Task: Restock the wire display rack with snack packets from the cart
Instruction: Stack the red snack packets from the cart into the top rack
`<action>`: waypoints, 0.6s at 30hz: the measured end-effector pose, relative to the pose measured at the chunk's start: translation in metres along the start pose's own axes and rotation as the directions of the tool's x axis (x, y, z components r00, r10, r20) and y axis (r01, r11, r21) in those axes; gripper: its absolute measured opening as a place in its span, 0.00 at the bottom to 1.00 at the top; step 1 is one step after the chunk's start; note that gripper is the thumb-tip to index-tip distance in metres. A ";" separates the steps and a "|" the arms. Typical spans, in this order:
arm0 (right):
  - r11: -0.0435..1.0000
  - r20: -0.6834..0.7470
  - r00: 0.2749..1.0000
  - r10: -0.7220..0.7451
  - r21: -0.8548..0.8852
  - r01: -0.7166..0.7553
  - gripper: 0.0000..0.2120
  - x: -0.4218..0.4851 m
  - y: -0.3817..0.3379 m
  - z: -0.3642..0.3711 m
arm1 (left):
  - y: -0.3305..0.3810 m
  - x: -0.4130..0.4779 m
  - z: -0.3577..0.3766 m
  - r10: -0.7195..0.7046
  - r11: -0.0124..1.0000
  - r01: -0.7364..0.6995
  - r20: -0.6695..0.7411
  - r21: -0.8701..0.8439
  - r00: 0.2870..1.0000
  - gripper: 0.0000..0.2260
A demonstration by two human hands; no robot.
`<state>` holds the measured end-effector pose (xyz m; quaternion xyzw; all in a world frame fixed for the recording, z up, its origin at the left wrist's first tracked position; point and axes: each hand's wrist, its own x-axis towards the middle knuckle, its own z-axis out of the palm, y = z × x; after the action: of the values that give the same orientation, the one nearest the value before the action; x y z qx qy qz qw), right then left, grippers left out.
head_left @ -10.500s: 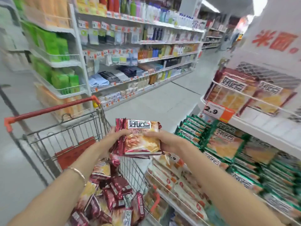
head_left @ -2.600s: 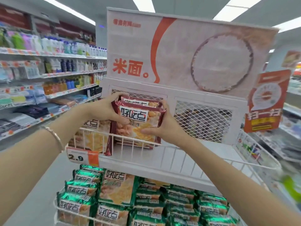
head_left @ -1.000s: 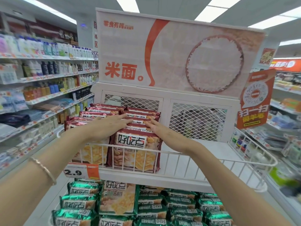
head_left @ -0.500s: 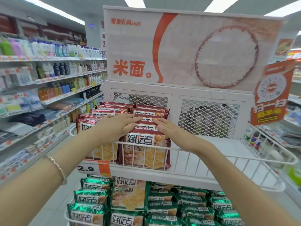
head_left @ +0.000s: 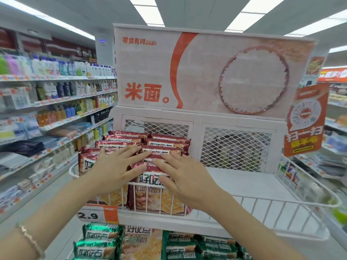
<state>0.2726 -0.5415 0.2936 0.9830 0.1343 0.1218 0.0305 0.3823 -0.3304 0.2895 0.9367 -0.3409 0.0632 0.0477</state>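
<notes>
Two rows of dark red snack packets (head_left: pixel 165 143) stand upright in the left part of the white wire display rack (head_left: pixel 262 201), on its top shelf. My left hand (head_left: pixel 114 169) lies flat, fingers spread, on the tops of the left and middle packets. My right hand (head_left: pixel 185 175) rests flat on the top edge of the front red packet (head_left: pixel 155 197). Neither hand grips anything. The right half of the top shelf is bare white. The cart is out of view.
Green snack packets (head_left: pixel 101 239) fill the shelf below. An orange 2.9 price tag (head_left: pixel 97 214) hangs on the rack's front. A large sign (head_left: pixel 206 72) tops the rack, with an orange hanging card (head_left: pixel 306 119) at right. Store shelving (head_left: pixel 56 102) lines the aisle at left.
Over the last second both hands have stayed pressed on the packet tops and spread a little wider. Earlier they carried a stack of red packets from the cart into the rack.
</notes>
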 end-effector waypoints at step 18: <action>0.960 -0.294 0.917 -0.268 -0.001 0.280 0.23 0.017 -0.065 0.007 | -0.038 -0.097 0.024 -0.311 0.935 0.165 -0.504 -0.313 0.806 0.28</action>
<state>0.2737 -0.4742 0.2850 0.9261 0.2762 0.2571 0.0069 0.3349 -0.2436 0.2492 0.9009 -0.1971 0.2767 0.2701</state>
